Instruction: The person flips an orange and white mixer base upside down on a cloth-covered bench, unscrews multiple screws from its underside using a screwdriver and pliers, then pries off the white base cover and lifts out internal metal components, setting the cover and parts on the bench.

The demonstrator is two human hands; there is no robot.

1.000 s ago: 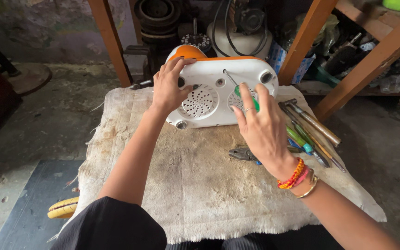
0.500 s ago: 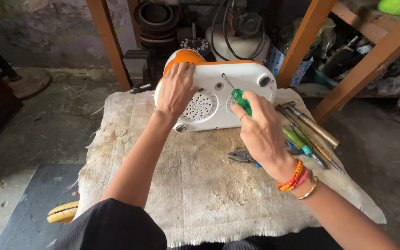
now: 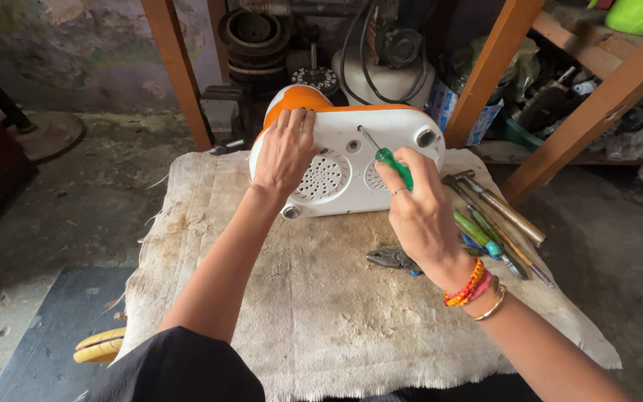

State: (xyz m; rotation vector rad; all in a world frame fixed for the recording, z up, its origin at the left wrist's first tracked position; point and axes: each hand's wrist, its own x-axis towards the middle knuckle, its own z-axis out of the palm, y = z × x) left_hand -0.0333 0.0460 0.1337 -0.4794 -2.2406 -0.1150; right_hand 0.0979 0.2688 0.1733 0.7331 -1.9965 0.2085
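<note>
Left hand point(image 3: 286, 149): fingers spread flat, pressing on the left end of the white-and-orange plastic appliance housing point(image 3: 351, 160), which lies underside up at the far edge of the desk point(image 3: 210, 246) (cloth-covered). Right hand point(image 3: 418, 212): closed around the green-handled screwdriver point(image 3: 385, 155). Its long axis runs diagonally, tip pointing up-left into the housing base. Loose pliers point(image 3: 390, 258) and hand tools point(image 3: 496, 216) lie just right.

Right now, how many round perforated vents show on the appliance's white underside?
2. One vent sits beside the left hand; the other vent is partly hidden behind the right hand holding the screwdriver.
</note>
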